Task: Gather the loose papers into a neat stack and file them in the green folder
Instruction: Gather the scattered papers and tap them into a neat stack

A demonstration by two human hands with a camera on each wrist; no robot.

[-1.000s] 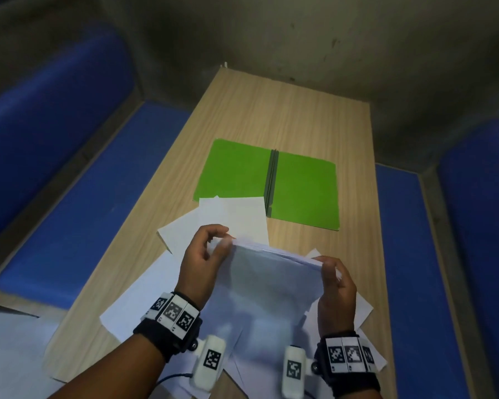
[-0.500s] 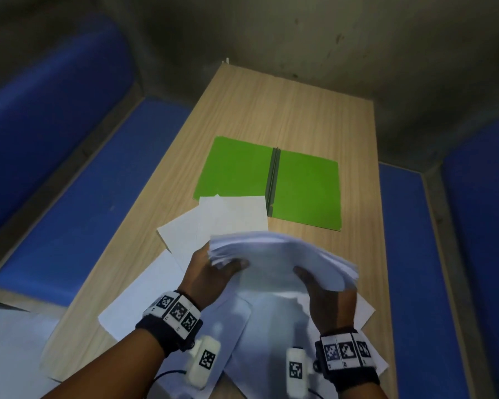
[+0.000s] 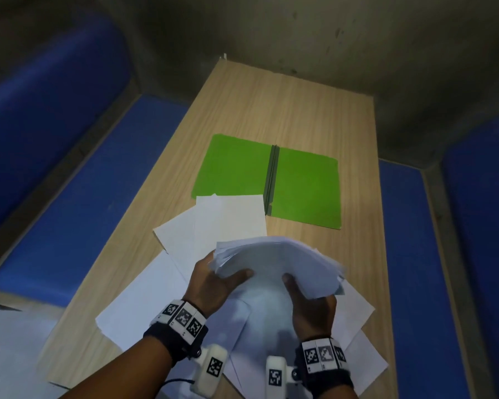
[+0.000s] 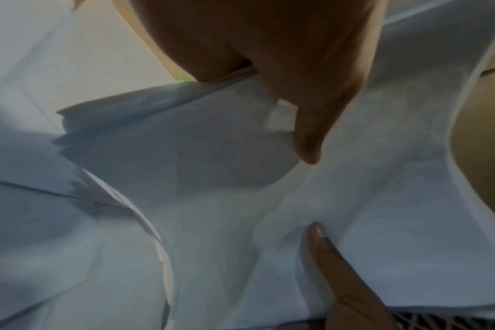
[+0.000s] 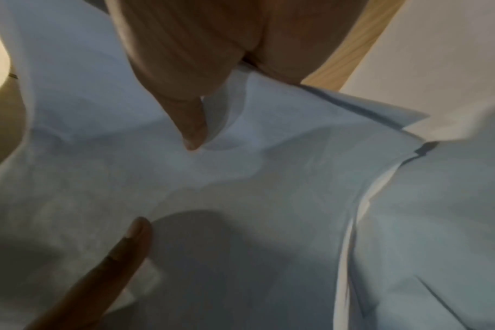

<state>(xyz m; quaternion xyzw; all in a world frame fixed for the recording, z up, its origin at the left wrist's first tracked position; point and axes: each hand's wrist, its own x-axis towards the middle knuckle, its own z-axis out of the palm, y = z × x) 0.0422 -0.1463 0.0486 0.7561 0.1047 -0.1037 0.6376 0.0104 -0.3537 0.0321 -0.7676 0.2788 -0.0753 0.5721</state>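
Gripping a bowed sheaf of white paper sheets [image 3: 274, 262] from both sides at lower centre of the head view, left hand [image 3: 213, 283] and right hand [image 3: 310, 306], each clamped on its end with thumb on top and fingers curled out of sight beneath. Arched upward between the two grips, edges fanned and uneven, not yet squared. In the left wrist view, left thumb [image 4: 311, 125] pressing down into the top sheet; same on the other side, right thumb [image 5: 184, 107] dimpling the paper.

Scattered below and around, more loose white sheets [image 3: 213, 223] lying flat and overlapping across the light wooden tabletop [image 3: 285, 110], one corner overlapping the near edge of the open green card folder [image 3: 306, 188], spread flat at frame centre, well clear of the held bundle. Blue padded benches [image 3: 69, 182] flanking left and right.

Light, limp, slippery stock, likely to slide out sheet by sheet if held slack; best taken at both short edges with a firm pinch, then tapped on the wood to even up.
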